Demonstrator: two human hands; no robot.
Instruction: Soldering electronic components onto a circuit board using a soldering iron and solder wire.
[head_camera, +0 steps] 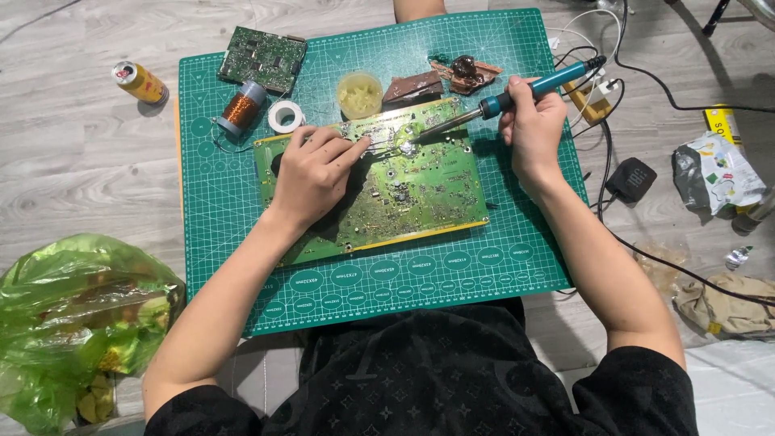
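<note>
A large green circuit board point(404, 194) lies on a green cutting mat point(218, 202). My left hand point(313, 169) rests on the board's left part and pinches a thin tool or wire toward a shiny spot near the board's top middle. My right hand point(531, 129) grips a teal-handled soldering iron point(517, 93); its metal tip touches the board at that same spot. The iron's cord runs off to the upper right.
On the mat's far side lie a smaller circuit board point(262, 56), a copper wire coil point(240, 107), a white tape roll point(284, 115), a yellowish tub point(359, 94) and brown scraps point(436, 81). A can point(139, 82) stands left; green plastic bag point(73, 323) lower left; cables and a black adapter point(631, 179) right.
</note>
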